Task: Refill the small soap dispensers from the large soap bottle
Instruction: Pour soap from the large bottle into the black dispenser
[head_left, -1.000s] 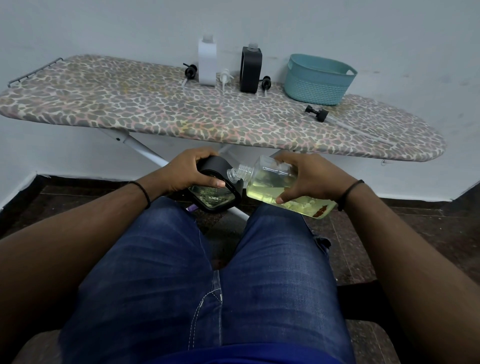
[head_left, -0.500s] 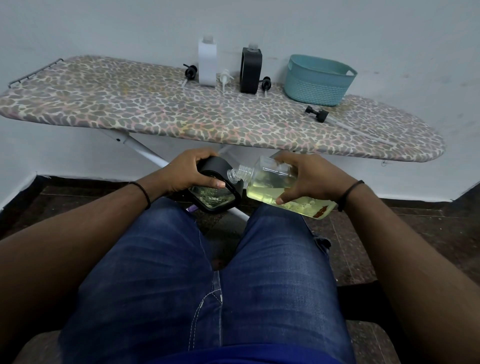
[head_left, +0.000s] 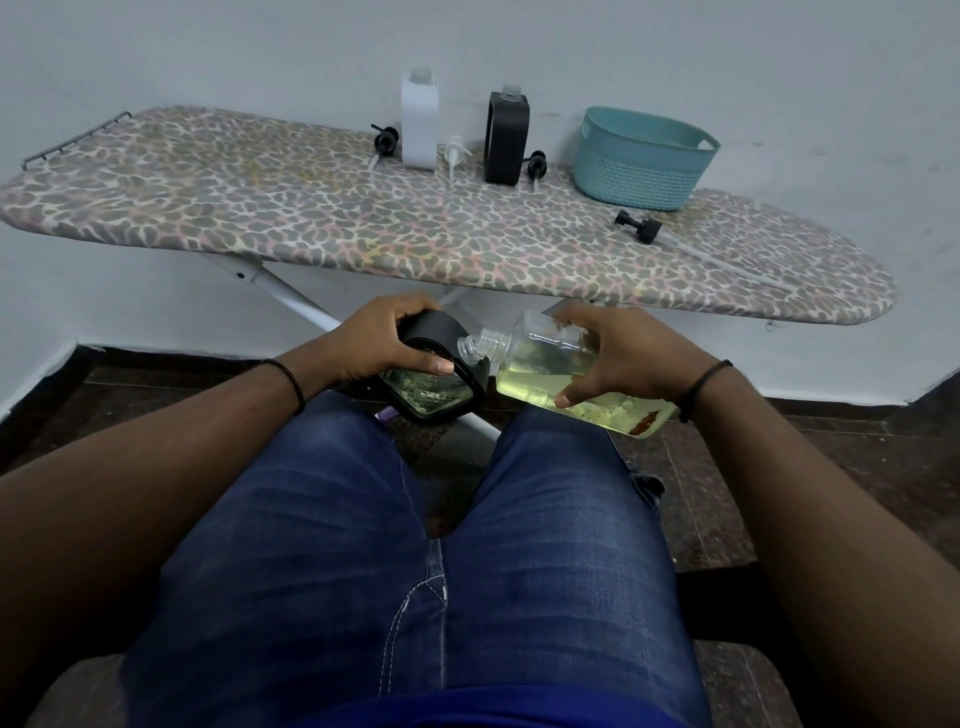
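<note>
Soap bottle (head_left: 566, 376): lying tipped almost flat above the knees, its open neck meeting the mouth of the black dispenser (head_left: 436, 374); yellow soap is sitting low in it.
Right hand (head_left: 618, 353): fingers are curling round the bottle.
Left hand (head_left: 374, 340): fingers are wrapping the dispenser, tilting it toward the neck.
Progress: pouring looks to be under way; flow itself cannot be made out.
Waiting: white dispenser (head_left: 418, 124) and second black dispenser (head_left: 506, 137) are standing uncapped on the ironing board (head_left: 260, 208), pumps lying beside them; their fill cannot be told.

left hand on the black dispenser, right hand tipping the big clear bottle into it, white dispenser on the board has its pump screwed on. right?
Not quite: the head view shows the white dispenser open-necked, with a white pump lying beside it on the board. The rest holds.
</note>
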